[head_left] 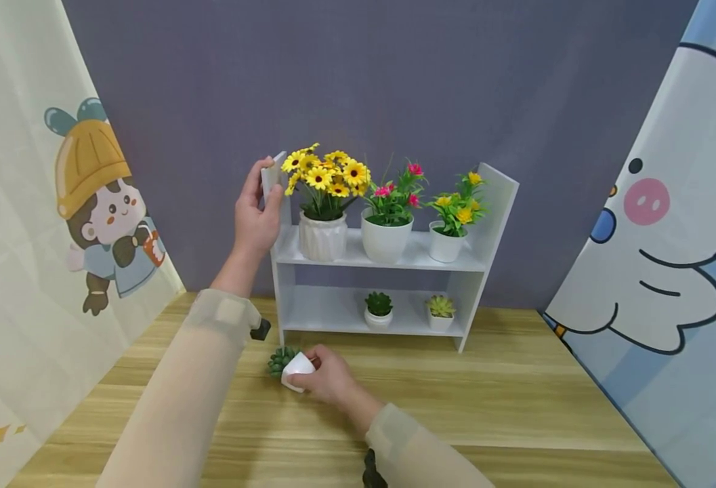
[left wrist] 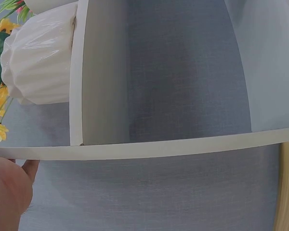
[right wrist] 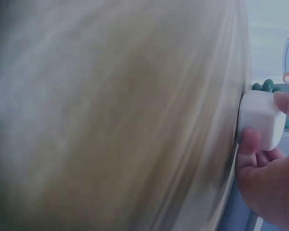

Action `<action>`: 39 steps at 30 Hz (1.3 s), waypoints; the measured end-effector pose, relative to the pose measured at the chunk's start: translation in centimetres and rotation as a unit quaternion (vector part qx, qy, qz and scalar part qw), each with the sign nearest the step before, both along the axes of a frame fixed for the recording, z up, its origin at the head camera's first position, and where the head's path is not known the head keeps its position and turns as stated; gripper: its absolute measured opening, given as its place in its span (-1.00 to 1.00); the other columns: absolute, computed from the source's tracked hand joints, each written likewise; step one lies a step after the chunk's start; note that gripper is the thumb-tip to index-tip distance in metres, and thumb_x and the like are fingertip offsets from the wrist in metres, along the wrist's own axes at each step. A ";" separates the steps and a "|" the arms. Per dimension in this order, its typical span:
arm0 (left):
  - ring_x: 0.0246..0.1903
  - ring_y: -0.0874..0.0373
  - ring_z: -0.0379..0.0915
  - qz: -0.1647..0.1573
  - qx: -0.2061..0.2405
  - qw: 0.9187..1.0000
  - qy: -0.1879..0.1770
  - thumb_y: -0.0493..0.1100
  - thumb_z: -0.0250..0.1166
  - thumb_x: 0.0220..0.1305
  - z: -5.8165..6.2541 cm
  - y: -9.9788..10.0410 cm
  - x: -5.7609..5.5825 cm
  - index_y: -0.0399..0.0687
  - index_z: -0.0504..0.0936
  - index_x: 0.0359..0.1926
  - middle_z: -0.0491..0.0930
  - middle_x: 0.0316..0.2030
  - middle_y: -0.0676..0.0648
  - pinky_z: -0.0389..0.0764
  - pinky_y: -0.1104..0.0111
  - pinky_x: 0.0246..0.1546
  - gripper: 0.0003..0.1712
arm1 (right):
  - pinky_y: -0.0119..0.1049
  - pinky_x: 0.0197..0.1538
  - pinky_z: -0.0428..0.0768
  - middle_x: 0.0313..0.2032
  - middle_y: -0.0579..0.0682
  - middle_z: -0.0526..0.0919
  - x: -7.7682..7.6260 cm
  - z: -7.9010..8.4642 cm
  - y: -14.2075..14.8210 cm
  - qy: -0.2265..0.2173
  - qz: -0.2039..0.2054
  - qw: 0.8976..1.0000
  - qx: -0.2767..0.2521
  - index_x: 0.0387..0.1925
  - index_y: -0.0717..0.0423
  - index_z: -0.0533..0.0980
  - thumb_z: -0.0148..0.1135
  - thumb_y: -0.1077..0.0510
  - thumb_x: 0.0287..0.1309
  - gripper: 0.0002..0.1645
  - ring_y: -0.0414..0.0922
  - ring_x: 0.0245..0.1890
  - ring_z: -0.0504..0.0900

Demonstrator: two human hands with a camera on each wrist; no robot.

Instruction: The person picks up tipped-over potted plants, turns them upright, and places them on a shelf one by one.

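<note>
A small white shelf with two boards stands against the dark backdrop. My left hand grips the top of its left side panel, thumb at the front edge; the left wrist view shows the hand beside that panel. Low over the table in front of the shelf's left foot, my right hand holds a potted succulent by its white pot, tilted with the green leaves to the left. In the right wrist view, thumb and fingers pinch the white pot, its leaves mostly hidden behind it.
Upper board: yellow daisies in a ribbed pot, a pink-flowered plant and a yellow-flowered plant. Lower board, middle and right: a dark green succulent and a light green succulent. Wooden table; printed curtains at both sides.
</note>
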State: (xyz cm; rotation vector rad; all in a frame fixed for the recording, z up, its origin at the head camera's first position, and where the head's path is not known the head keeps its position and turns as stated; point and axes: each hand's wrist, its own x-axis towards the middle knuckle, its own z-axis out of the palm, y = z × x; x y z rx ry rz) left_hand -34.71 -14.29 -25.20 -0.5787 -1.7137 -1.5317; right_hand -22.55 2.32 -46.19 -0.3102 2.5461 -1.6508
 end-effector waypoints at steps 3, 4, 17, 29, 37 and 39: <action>0.39 -0.17 0.52 -0.004 0.002 1.000 0.001 -0.18 0.17 0.69 0.0 0.0 0.0 0.00 0.46 0.55 0.39 0.63 0.02 0.55 0.36 0.07 -0.49 | -0.34 -0.27 0.59 -0.24 0.01 0.68 0.0 0.2 0.3 0.001 0.005 1.000 -0.001 -0.12 0.15 0.59 0.68 0.20 0.10 -0.59 -0.15 -0.28 0.58; 0.39 -0.18 0.52 -0.004 0.001 1.000 0.002 -0.18 0.17 0.69 0.1 0.0 0.0 0.00 0.47 0.55 0.39 0.63 0.02 0.55 0.36 0.07 -0.49 | -0.34 -0.28 0.60 -0.25 0.02 0.68 0.0 0.3 0.3 0.004 0.008 1.000 -0.005 -0.12 0.16 0.59 0.67 0.22 0.10 -0.59 -0.15 -0.28 0.58; 0.41 -0.19 0.50 0.001 -0.002 1.000 0.005 -0.18 0.17 0.69 0.1 0.0 0.1 0.00 0.46 0.55 0.38 0.64 0.03 0.56 0.34 0.11 -0.49 | -0.36 -0.21 0.61 -0.20 0.05 0.68 0.1 0.0 1.5 0.004 0.029 0.999 -0.037 -0.10 0.19 0.60 0.62 0.36 0.02 -0.57 -0.13 -0.20 0.58; 0.45 -0.09 0.49 0.005 -0.008 1.000 0.000 -0.17 0.17 0.69 0.0 0.0 0.2 0.00 0.45 0.56 0.37 0.65 0.04 0.58 0.26 0.20 -0.48 | -0.27 -0.06 0.64 -0.11 0.07 0.68 0.2 -0.4 2.5 -0.012 0.042 0.997 -0.065 -0.02 0.19 0.58 0.60 0.41 -0.02 -0.49 -0.07 -0.09 0.61; 0.43 0.00 0.50 0.006 -0.003 1.000 -0.009 -0.17 0.17 0.69 0.1 0.0 0.1 0.04 0.45 0.58 0.39 0.63 0.06 0.58 0.23 0.22 -0.46 | -0.27 -0.05 0.63 -0.05 0.11 0.72 0.4 -0.6 3.4 -0.014 0.063 0.995 -0.072 0.02 0.22 0.56 0.58 0.43 0.03 -0.49 -0.06 -0.06 0.64; 0.43 0.01 0.50 0.006 -0.003 1.000 -0.009 -0.17 0.17 0.69 0.0 0.0 0.1 0.04 0.45 0.58 0.39 0.63 0.07 0.59 0.22 0.23 -0.46 | -0.30 -0.07 0.62 -0.04 0.12 0.74 0.3 -0.7 3.6 -0.017 0.070 0.994 -0.081 0.03 0.23 0.57 0.56 0.44 0.03 -0.48 -0.07 -0.07 0.64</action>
